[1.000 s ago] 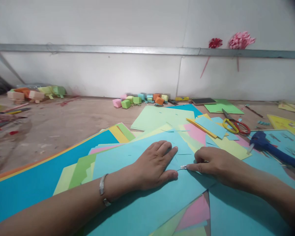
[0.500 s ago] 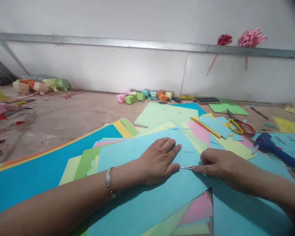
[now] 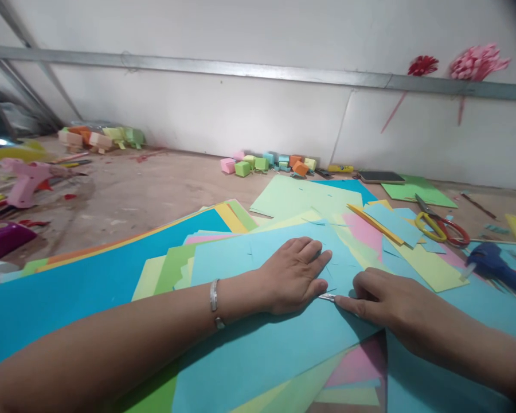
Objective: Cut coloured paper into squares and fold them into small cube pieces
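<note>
My left hand lies flat with its fingers stretched out on a light blue sheet of paper, which tops a pile of coloured sheets. In my right hand is a craft knife, gripped low near its blade. The blade points left and meets the blue sheet right beside my left thumb; its tip is partly hidden there. Most of the knife's handle is covered by my right hand. A few short thin cuts or slivers show on the blue sheet near my left fingertips.
Scissors with yellow and red handles lie right, above a dark blue glue gun. Small paper cubes line the wall beside a phone. A pink glue gun and a purple object stand far left.
The view has turned left, bringing more of the table's left side in. Against the sheet, my right hand and the knife have moved a little left, closer to my left thumb. My left hand stays put.
</note>
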The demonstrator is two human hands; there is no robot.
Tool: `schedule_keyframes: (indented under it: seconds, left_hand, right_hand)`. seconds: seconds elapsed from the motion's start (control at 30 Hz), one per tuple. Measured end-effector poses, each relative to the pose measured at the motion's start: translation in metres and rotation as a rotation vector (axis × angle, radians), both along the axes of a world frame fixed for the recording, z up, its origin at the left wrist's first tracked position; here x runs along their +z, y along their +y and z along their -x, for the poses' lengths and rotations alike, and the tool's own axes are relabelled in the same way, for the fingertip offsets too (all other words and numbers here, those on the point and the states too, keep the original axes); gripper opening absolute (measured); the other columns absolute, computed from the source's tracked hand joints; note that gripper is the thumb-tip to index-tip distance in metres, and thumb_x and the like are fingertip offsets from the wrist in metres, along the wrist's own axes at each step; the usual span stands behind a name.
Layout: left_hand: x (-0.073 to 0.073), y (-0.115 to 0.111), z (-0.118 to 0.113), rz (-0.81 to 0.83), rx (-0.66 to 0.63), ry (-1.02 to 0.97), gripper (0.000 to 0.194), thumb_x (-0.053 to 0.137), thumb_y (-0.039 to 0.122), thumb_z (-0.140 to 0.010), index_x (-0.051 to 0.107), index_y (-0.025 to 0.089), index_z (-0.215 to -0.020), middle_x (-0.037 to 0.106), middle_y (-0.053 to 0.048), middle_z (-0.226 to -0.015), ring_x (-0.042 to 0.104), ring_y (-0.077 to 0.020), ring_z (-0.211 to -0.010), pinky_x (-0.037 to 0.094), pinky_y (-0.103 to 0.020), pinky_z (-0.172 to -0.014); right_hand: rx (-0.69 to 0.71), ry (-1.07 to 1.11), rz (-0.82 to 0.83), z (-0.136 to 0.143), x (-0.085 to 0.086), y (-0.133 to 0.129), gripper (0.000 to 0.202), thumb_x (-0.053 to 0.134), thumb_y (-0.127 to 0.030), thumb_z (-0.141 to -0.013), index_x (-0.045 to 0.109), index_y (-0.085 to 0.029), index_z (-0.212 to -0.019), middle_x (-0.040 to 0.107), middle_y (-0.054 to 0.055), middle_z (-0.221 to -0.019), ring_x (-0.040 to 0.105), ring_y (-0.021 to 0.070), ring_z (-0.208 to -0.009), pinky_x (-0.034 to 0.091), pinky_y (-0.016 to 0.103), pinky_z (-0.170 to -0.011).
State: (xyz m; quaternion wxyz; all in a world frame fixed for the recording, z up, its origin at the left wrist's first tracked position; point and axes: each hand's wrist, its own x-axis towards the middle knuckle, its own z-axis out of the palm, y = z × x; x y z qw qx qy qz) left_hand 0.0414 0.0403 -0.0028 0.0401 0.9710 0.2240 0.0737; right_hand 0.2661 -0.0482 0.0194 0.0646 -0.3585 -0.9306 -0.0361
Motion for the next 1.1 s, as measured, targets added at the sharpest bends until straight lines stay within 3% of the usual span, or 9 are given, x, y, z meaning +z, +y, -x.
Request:
schedule_keyframes:
  seconds: [0.47,0.63,0.83,1.1]
  left_hand:
    - [-0.008,0.002,0.001,-0.074,0.004,-0.096,0.048,0.034,0.045,-0.098,0.046,0.016,-0.134,0.051,-0.011,-0.126,0.044,-0.0278,-0.117,0.035,-0.041,-0.099]
    - [-0.005,0.002,0.001,-0.052,0.016,-0.076,0.047,0.036,0.044,-0.098,0.046,0.016,-0.133,0.051,-0.011,-0.126,0.043,-0.0281,-0.116,0.034,-0.042,-0.098]
    - [-0.003,0.002,0.001,-0.022,0.017,-0.051,0.047,0.035,0.043,-0.099,0.045,0.015,-0.135,0.050,-0.011,-0.126,0.040,-0.0282,-0.117,0.032,-0.041,-0.100]
    - [-0.005,0.003,0.001,-0.042,0.002,-0.073,0.049,0.034,0.043,-0.098,0.045,0.014,-0.135,0.051,-0.012,-0.126,0.041,-0.0286,-0.114,0.033,-0.042,-0.098]
  right_hand:
    - [0.067,-0.051,-0.058,0.044,0.005,-0.005,0.030,0.040,-0.009,-0.093,0.066,-0.017,-0.105,0.054,0.006,-0.071,0.046,0.0159,-0.061,0.029,0.026,-0.052]
    - [0.039,0.005,-0.019,0.060,-0.003,-0.007,0.024,0.043,-0.011,-0.092,0.065,-0.016,-0.100,0.059,0.008,-0.079,0.051,0.0183,-0.067,0.037,0.028,-0.058]
    - [-0.017,0.078,0.102,0.077,-0.010,-0.009,0.026,0.042,-0.014,-0.095,0.064,-0.018,-0.108,0.064,0.010,-0.092,0.056,0.0208,-0.083,0.046,0.031,-0.070]
    - [0.043,-0.040,-0.047,0.083,-0.014,-0.011,0.031,0.041,-0.010,-0.092,0.063,-0.014,-0.113,0.061,0.012,-0.088,0.054,0.0241,-0.080,0.044,0.035,-0.066]
